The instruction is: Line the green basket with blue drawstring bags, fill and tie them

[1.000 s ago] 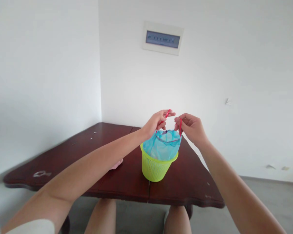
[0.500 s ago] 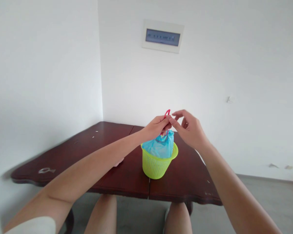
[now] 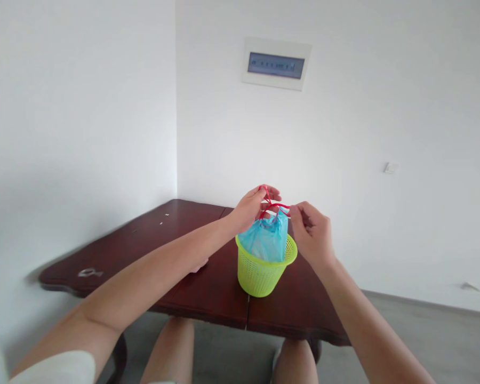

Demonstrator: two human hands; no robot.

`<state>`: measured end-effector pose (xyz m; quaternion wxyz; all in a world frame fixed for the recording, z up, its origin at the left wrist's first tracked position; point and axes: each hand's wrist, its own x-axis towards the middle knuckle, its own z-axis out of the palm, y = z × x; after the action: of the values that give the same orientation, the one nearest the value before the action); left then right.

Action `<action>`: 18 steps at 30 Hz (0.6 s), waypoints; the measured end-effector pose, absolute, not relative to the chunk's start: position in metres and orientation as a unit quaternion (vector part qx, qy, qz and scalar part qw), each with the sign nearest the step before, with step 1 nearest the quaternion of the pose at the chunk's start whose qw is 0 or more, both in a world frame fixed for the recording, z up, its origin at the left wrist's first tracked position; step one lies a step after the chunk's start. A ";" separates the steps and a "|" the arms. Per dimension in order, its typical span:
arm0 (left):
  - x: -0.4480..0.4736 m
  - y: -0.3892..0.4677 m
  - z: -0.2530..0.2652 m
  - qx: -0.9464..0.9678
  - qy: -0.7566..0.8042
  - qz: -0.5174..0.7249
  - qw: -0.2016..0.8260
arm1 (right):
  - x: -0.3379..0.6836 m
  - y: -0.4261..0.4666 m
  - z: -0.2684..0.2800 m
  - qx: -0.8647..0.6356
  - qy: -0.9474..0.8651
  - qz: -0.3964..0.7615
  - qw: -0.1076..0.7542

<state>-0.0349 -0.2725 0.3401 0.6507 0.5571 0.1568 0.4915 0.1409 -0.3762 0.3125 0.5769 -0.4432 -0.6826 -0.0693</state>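
A blue drawstring garbage bag sits inside a yellow-green perforated plastic basket, its gathered top standing above the rim. Red drawstrings rise from the bag and cross between my hands. My left hand is at the left of the bag's top, a red loop held at its thumb and the other fingers partly spread behind the strings. On the right, my right hand is closed in a pinch on the other end of the red drawstring, pulling it sideways. What lies inside the bag is hidden.
The basket stands near the front edge of a dark red wooden table. A small pale pink item lies partly behind my left forearm. Clear scrap rests at the left. White walls with an electrical panel are behind.
My hands, close together before, are now apart, with my right hand lower and farther right. The red drawstring is stretched between them. The view has shifted slightly.
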 end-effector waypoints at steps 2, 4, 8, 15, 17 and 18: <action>-0.039 -0.267 0.343 0.535 0.166 0.475 0.679 | 0.137 -0.374 0.304 -0.448 -0.715 -0.021 0.536; -0.044 -0.265 0.344 0.535 0.168 0.463 0.687 | 0.133 -0.374 0.298 -0.456 -0.750 -0.037 0.478; -0.053 -0.265 0.345 0.594 0.186 0.468 0.628 | 0.127 -0.376 0.293 -0.440 -0.782 -0.078 0.434; -0.058 -0.261 0.346 0.633 0.191 0.489 0.569 | 0.128 -0.374 0.289 -0.435 -0.695 -0.046 0.570; -0.060 -0.262 0.348 0.613 0.208 0.468 0.602 | 0.127 -0.374 0.286 -0.423 -0.663 -0.041 0.616; -0.061 -0.264 0.349 0.605 0.211 0.457 0.617 | 0.126 -0.374 0.285 -0.416 -0.663 -0.045 0.621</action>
<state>-0.0607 -0.2636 0.3494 0.6171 0.6047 0.2114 0.4569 0.1261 -0.3742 0.2848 0.6214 -0.4158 -0.6625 -0.0446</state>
